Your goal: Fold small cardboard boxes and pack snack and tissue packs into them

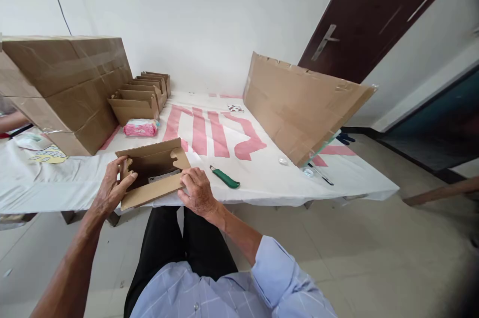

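Observation:
A small open cardboard box [152, 196] lies at the table's front edge, its flaps up and its inside facing me. My left hand [113, 184] grips its left side, fingers behind the side flap and thumb across the opening. On the right, my right hand [197, 189] has its fingers closed on the corner by the front flap. Inside the box sits a pale thing with a dark mark [163, 176], mostly hidden. A green utility knife [225, 177] rests on the cloth to the right of my right hand.
Several open small boxes [132, 108] stand in a row behind a pink wipes packet [140, 128]. Large taped cartons [71, 88] rise at left, with another person's arm [14, 121] beyond. A big cardboard sheet [299, 103] leans at right near a thin dark tool [321, 174].

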`<move>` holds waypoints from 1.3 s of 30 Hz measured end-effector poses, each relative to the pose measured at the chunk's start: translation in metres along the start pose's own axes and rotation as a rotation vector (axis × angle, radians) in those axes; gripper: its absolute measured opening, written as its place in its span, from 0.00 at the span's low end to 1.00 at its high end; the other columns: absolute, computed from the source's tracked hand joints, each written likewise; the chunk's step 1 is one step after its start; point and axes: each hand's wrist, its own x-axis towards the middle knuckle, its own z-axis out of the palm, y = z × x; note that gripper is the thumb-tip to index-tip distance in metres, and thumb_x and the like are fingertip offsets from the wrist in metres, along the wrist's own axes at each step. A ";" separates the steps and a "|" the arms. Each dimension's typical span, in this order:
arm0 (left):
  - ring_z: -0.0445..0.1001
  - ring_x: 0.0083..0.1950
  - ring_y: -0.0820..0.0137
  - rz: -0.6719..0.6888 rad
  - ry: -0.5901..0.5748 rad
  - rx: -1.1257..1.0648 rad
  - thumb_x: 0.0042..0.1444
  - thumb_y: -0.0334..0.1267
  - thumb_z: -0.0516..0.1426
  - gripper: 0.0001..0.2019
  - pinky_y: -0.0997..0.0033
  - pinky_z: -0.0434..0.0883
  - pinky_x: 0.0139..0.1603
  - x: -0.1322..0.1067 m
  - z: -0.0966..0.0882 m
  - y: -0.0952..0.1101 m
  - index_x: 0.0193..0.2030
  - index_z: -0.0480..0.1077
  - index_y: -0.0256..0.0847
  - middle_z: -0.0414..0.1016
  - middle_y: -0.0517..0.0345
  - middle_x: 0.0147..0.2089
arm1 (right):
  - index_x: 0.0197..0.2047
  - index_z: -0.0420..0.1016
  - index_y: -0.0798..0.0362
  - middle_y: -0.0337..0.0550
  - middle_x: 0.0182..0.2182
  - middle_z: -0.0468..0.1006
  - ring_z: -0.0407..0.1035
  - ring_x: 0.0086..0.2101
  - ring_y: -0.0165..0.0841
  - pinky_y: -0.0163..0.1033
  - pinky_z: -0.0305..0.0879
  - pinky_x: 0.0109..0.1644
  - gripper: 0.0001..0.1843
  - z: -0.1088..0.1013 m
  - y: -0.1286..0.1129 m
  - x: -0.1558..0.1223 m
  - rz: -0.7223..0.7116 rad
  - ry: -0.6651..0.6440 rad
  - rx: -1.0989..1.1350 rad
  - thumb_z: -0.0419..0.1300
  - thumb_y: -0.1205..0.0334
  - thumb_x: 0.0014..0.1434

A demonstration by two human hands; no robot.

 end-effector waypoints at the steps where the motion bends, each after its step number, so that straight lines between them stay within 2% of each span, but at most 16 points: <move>1: 0.68 0.75 0.37 0.004 0.006 -0.019 0.60 0.64 0.62 0.39 0.37 0.78 0.65 -0.003 0.001 0.002 0.73 0.65 0.46 0.67 0.40 0.74 | 0.43 0.73 0.48 0.50 0.48 0.82 0.72 0.49 0.45 0.50 0.69 0.55 0.10 -0.001 -0.002 -0.003 0.001 0.018 0.021 0.66 0.70 0.60; 6: 0.70 0.74 0.40 0.072 0.001 -0.118 0.62 0.61 0.63 0.38 0.44 0.79 0.62 -0.019 0.004 0.015 0.74 0.64 0.46 0.67 0.40 0.75 | 0.44 0.72 0.47 0.50 0.48 0.81 0.74 0.50 0.47 0.52 0.70 0.56 0.10 -0.014 0.001 -0.014 -0.042 0.077 0.147 0.69 0.67 0.62; 11: 0.65 0.78 0.40 0.127 0.001 -0.124 0.66 0.57 0.63 0.36 0.44 0.77 0.64 -0.026 0.003 0.016 0.76 0.62 0.47 0.63 0.40 0.78 | 0.46 0.72 0.47 0.51 0.47 0.81 0.74 0.48 0.46 0.51 0.71 0.52 0.10 -0.020 0.007 -0.011 -0.121 0.107 0.185 0.70 0.59 0.68; 15: 0.63 0.80 0.38 0.154 -0.010 -0.193 0.68 0.58 0.61 0.36 0.42 0.76 0.65 -0.032 0.000 0.013 0.78 0.61 0.48 0.63 0.40 0.79 | 0.43 0.71 0.47 0.50 0.46 0.81 0.74 0.47 0.45 0.51 0.70 0.51 0.07 -0.021 0.006 -0.010 -0.106 0.098 0.177 0.66 0.61 0.72; 20: 0.59 0.83 0.40 0.190 0.005 -0.287 0.70 0.58 0.59 0.36 0.38 0.70 0.74 -0.039 -0.002 0.011 0.80 0.60 0.49 0.61 0.42 0.82 | 0.40 0.71 0.47 0.48 0.44 0.81 0.74 0.46 0.44 0.50 0.70 0.51 0.07 -0.024 0.006 -0.009 -0.083 0.091 0.183 0.64 0.63 0.71; 31: 0.55 0.85 0.40 0.149 0.018 -0.401 0.67 0.60 0.61 0.40 0.36 0.58 0.84 -0.050 -0.007 0.014 0.81 0.61 0.47 0.63 0.43 0.83 | 0.38 0.73 0.46 0.45 0.39 0.80 0.73 0.42 0.43 0.49 0.70 0.51 0.05 -0.041 0.006 0.008 0.019 -0.077 0.244 0.64 0.65 0.67; 39: 0.56 0.85 0.41 0.172 0.045 -0.449 0.66 0.59 0.63 0.40 0.40 0.57 0.85 -0.053 -0.008 0.003 0.81 0.63 0.51 0.62 0.51 0.84 | 0.40 0.76 0.48 0.45 0.38 0.80 0.73 0.41 0.43 0.48 0.70 0.48 0.04 -0.043 0.010 0.020 0.018 -0.151 0.165 0.64 0.67 0.67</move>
